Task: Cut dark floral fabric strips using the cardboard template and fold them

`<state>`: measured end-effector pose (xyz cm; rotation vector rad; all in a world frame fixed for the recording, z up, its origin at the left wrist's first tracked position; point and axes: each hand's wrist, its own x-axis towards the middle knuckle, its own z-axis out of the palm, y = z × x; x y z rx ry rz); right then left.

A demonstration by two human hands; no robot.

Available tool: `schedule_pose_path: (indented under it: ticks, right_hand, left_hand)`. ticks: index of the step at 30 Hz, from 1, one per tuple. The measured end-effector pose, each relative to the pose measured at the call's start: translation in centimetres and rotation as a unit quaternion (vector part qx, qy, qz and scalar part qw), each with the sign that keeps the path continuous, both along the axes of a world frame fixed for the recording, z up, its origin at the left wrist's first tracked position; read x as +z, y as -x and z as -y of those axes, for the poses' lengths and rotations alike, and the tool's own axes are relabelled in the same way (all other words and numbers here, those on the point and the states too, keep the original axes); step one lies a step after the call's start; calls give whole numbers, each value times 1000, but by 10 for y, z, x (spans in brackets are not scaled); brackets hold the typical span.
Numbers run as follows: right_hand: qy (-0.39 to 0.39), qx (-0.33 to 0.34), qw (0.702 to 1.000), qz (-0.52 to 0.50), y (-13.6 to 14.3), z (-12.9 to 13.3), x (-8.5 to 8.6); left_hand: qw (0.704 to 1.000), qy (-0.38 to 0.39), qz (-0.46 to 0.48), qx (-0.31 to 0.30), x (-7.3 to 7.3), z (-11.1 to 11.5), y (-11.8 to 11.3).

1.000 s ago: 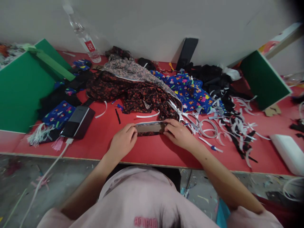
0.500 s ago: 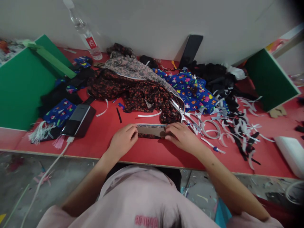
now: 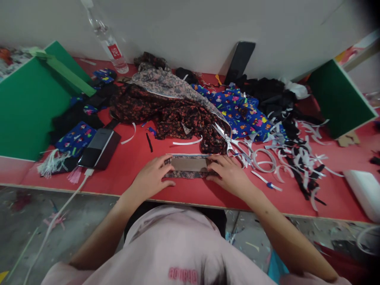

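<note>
In the head view, a flat grey-brown strip (image 3: pixel 190 164) lies across floral fabric (image 3: pixel 190 174) on the red tabletop; the fabric shows along its long edges. My left hand (image 3: pixel 152 174) has its fingertips on the left end, with the thumb spread away from them on the table. At the right end, my right hand (image 3: pixel 230 172) has its fingers and thumb closed over the fabric and strip, hiding that end. Just beyond my right hand lie silver scissors (image 3: pixel 228 140), partly open, beside a white ring (image 3: pixel 264 161).
Dark floral cloth (image 3: pixel 184 114) and blue patterned cloth (image 3: pixel 240 113) are heaped behind. White and black scraps (image 3: pixel 303 162) cover the right side. A corded black device (image 3: pixel 97 149) sits left; a bottle (image 3: pixel 114 53) and phone (image 3: pixel 240 61) stand by the wall. Green panels (image 3: pixel 26 114) flank the space.
The floral fabric at the near edge has unfolded flat toward me, showing more of the strip. My left thumb has moved away from the fingers. My right fingers have spread slightly.
</note>
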<state>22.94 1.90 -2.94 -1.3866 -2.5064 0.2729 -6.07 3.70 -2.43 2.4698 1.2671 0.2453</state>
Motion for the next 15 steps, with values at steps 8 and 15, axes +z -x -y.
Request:
schedule_pose_path:
  ticks: [8,15]
  right_hand:
    - [-69,44,997,6,5,4,-6]
    - [-32,11,997,-64,9,2,-8]
  left_hand:
    - [998,-69,7,-13,0,2,-9]
    - [998,-63,-4,-16,1,2,-14]
